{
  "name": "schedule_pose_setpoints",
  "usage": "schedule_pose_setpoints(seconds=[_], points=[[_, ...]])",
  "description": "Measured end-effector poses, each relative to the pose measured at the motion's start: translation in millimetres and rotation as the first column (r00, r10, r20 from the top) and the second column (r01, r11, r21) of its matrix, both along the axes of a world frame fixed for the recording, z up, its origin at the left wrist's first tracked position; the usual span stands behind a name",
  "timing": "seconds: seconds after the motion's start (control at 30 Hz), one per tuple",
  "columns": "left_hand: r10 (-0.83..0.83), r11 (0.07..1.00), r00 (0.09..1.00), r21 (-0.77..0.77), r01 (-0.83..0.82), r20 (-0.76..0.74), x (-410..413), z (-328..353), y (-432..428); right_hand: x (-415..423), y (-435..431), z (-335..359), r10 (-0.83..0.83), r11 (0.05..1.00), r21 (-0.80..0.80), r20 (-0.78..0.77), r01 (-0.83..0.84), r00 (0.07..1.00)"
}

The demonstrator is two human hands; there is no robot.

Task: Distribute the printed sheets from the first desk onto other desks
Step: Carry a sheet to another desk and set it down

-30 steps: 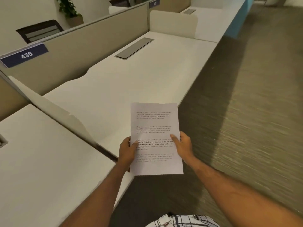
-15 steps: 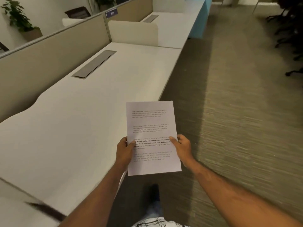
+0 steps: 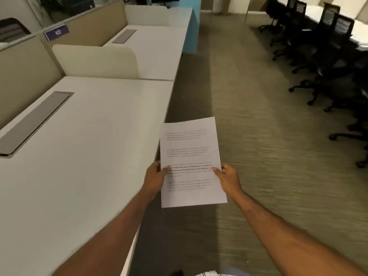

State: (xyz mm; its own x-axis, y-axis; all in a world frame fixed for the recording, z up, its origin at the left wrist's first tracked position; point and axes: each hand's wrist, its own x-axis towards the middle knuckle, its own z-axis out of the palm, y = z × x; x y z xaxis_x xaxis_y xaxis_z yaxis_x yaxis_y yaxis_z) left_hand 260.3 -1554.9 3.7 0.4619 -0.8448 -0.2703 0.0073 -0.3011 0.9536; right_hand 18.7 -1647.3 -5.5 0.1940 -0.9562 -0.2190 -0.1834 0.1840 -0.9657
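I hold the printed sheets point(image 3: 191, 152), white paper with several blocks of text, in front of me over the carpet just past a desk's edge. My left hand point(image 3: 154, 178) grips their left edge with the thumb on top. My right hand point(image 3: 229, 177) grips the right edge the same way. How many sheets are in the stack cannot be told. The near white desk point(image 3: 85, 156) lies to my left with nothing on it except a grey cable flap point(image 3: 33, 122). A second white desk point(image 3: 159, 50) stands beyond a cream divider point(image 3: 95, 62).
Beige partition walls with a purple number plate point(image 3: 56, 32) run along the desks' far side. A carpeted aisle point(image 3: 249, 126) stretches ahead on the right. Several black office chairs point(image 3: 328, 62) line a table at the far right. A blue panel point(image 3: 192, 30) closes the desk row.
I have walked forward along the desk row: the earlier desk slid behind and the following desk and the chairs came into view. Both hands keep the same grip on the sheets.
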Motion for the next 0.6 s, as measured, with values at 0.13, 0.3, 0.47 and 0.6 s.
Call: schedule_pose_setpoints(seconds=[0.13,0.3,0.47,0.6], points=[[-0.075,0.997,0.997,0.004,0.075,0.012,-6,-9,-92,-9,-77,-4,-0.101,0.995,0.021,0.063,0.1,0.993],[-0.124,0.992,0.992,0.01,0.124,0.022,-15,-26,-211,-12,-194,-18,-0.185,0.981,0.08,0.142,0.175,0.972],[-0.063,0.998,0.998,0.013,0.063,0.002,-19,-20,-335,-17,-323,-15,-0.195,0.978,0.113,0.165,0.178,0.967],[-0.064,0.998,0.998,-0.017,0.064,-0.024,-15,-2,-426,-15,-428,9,-0.179,0.981,0.112,0.192,0.159,0.965]])
